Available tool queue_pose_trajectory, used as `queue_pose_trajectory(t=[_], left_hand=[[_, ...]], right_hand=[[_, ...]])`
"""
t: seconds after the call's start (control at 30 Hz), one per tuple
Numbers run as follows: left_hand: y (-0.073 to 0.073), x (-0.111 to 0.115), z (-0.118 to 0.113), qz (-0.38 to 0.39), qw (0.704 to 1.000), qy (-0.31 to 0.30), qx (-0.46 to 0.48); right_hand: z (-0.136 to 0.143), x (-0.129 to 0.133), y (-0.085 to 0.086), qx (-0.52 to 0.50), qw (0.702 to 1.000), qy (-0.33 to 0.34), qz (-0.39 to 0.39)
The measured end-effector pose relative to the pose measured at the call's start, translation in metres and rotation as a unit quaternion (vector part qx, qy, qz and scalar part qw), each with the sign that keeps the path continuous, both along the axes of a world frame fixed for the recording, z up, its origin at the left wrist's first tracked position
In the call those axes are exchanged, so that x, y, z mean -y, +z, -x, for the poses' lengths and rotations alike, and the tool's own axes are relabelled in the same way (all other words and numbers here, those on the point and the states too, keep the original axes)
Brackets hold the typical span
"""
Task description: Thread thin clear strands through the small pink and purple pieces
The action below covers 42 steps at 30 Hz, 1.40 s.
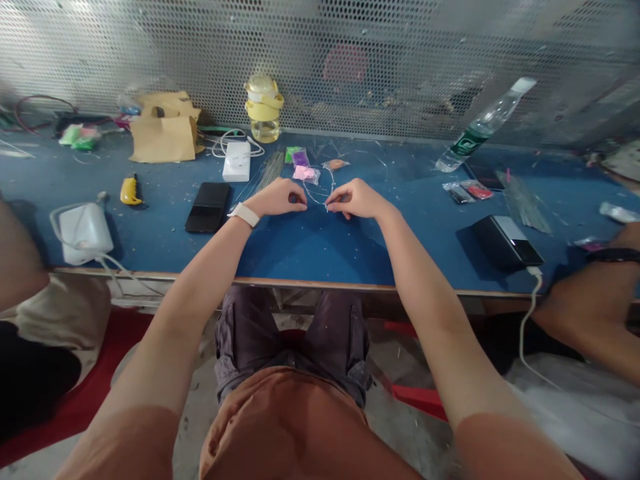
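Observation:
Over the blue table [320, 250], my right hand [359, 199] pinches a thin, pale strand [316, 199] between thumb and fingers. The strand looks like clear wire or line with tiny beads on it, and it curves up behind the fingertips. My left hand [281, 197], wearing a white wristband [246, 215], is also closed in a pinch. The strand's other side passes right by its fingertips, but what they grip is too small to make out. Small bags of pink [306, 174], purple [301, 158] and orange beads [335, 164] lie just behind the hands.
A black phone [208, 208], yellow cutter [131, 191] and white box [237, 161] lie to the left. Behind stands a yellow-lidded bottle [265, 110]. To the right are a tilted water bottle [483, 130] and a black device [506, 243]. Other people's arms show at both sides.

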<state>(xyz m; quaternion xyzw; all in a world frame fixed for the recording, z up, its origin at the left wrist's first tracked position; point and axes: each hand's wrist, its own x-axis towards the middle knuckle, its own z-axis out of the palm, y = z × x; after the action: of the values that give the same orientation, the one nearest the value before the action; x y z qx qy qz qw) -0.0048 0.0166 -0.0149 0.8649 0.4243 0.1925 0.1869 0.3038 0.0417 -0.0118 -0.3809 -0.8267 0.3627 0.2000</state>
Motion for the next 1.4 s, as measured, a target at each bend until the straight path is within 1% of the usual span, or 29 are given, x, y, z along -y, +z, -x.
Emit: queue_pose_trajectory(t=[0.13, 0.3, 0.47, 0.63, 0.8, 0.93, 1.07, 1.17, 1.23, 1.3, 1.37, 1.4], left_hand=[[-0.01, -0.003, -0.011, -0.042, 0.998, 0.047, -0.019], [-0.02, -0.006, -0.019, -0.08, 0.992, 0.067, -0.067], [-0.025, -0.009, -0.018, -0.077, 0.992, 0.089, -0.051], [-0.022, -0.009, -0.017, -0.059, 0.994, 0.085, -0.024], [-0.015, -0.002, -0.023, -0.062, 0.992, 0.11, -0.007], [-0.016, 0.0, -0.024, -0.068, 0.989, 0.128, -0.005], [-0.017, -0.002, -0.022, -0.065, 0.991, 0.115, -0.014], [-0.015, -0.003, -0.018, -0.06, 0.993, 0.098, -0.025], [-0.012, -0.003, -0.013, -0.06, 0.994, 0.079, -0.048], [-0.009, -0.005, -0.005, -0.063, 0.993, 0.062, -0.072], [-0.007, -0.007, 0.003, -0.08, 0.991, 0.082, -0.073], [-0.007, -0.008, 0.006, -0.086, 0.989, 0.098, -0.071]], right_hand=[[0.005, -0.001, -0.005, -0.035, 0.999, -0.025, -0.014], [0.006, -0.008, -0.015, -0.069, 0.997, -0.041, -0.007], [0.004, -0.008, -0.011, -0.036, 0.999, -0.009, -0.038], [0.004, -0.007, -0.01, -0.037, 0.998, -0.02, -0.053], [0.003, -0.01, -0.014, -0.026, 0.998, -0.029, -0.053], [0.002, -0.013, -0.016, -0.02, 0.997, -0.031, -0.061], [0.002, -0.012, -0.014, -0.018, 0.997, -0.033, -0.063], [-0.002, -0.012, -0.011, 0.0, 0.997, -0.036, -0.064], [-0.008, -0.016, -0.009, -0.003, 0.994, -0.061, -0.091], [-0.014, -0.02, -0.008, -0.032, 0.982, -0.112, -0.147], [-0.018, -0.025, -0.01, -0.072, 0.963, -0.168, -0.198], [-0.018, -0.027, -0.012, -0.089, 0.956, -0.183, -0.211]])
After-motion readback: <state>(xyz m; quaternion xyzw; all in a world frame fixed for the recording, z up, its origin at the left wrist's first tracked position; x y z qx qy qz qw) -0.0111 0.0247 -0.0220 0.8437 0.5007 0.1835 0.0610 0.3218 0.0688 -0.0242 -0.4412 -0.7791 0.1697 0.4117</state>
